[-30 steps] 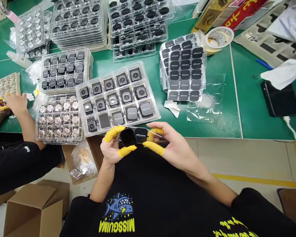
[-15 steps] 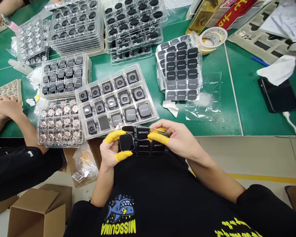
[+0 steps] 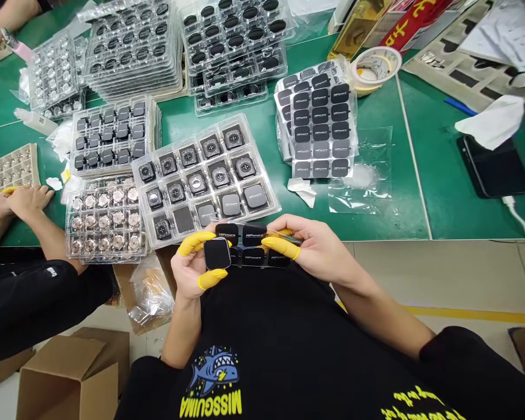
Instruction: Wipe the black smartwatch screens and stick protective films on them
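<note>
A square black watch body (image 3: 217,254) with a silvery edge is gripped between the yellow-covered fingers of my left hand (image 3: 192,268). My right hand (image 3: 312,248), also with yellow finger covers, pinches a clear sheet of black labels (image 3: 254,234) in front of my shirt. The sheet sits just right of the watch body and partly behind it. Beyond both hands lies a clear plastic tray (image 3: 271,205) holding watch bodies in rows. Several in its near right part have grey faces with lettering.
Label sheets (image 3: 321,125) are stacked behind my right hand, beside a tape roll (image 3: 376,67). Stacked trays (image 3: 133,58) stand at the back left. A phone (image 3: 494,169) lies right. Another person's hands (image 3: 26,201) work at left.
My left hand has moved slightly left with the watch body, uncovering more of the label sheet. The other person's hands at left have shifted and come together.
</note>
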A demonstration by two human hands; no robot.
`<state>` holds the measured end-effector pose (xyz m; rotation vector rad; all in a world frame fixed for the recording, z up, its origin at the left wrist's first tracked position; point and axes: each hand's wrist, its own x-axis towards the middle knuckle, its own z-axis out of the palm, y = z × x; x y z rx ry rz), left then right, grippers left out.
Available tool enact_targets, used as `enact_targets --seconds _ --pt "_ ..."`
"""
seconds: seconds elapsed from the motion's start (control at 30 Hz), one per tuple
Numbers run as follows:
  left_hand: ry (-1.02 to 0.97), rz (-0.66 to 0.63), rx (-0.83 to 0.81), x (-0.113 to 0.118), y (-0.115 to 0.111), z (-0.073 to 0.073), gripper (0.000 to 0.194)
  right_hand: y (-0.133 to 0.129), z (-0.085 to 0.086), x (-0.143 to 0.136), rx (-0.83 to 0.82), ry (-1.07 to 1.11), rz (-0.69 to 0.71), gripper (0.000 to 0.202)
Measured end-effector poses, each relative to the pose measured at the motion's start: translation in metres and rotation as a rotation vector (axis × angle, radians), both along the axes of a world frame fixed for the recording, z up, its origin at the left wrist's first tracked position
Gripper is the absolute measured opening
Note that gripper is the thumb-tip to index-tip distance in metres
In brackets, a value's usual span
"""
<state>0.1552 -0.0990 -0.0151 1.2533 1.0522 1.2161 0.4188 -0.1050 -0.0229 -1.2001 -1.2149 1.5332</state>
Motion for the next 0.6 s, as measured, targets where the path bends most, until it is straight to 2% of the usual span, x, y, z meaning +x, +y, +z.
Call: enact_targets --seconds 0.17,0.4,0.5,0.6 --pt "0.0 -0.006 0.053 -0.002 0.0 0.002 0.061 0.002 0.006 0.006 -0.021 0.043 0.049 0.043" --pt "-0.06 -0.071 -0.036 -0.003 -0.002 0.002 0.065 0.004 0.007 0.007 -0.016 0.025 0.1 0.043" --pt "-0.051 -0.063 -0.024 0.0 -0.005 0.002 0.064 0.002 0.001 0.007 0.059 -0.044 0.117 0.035" --pt "-0.022 -0.062 0.007 0.002 -0.008 0.001 0.06 0.002 -0.003 0.007 0.224 -0.163 0.098 0.024"
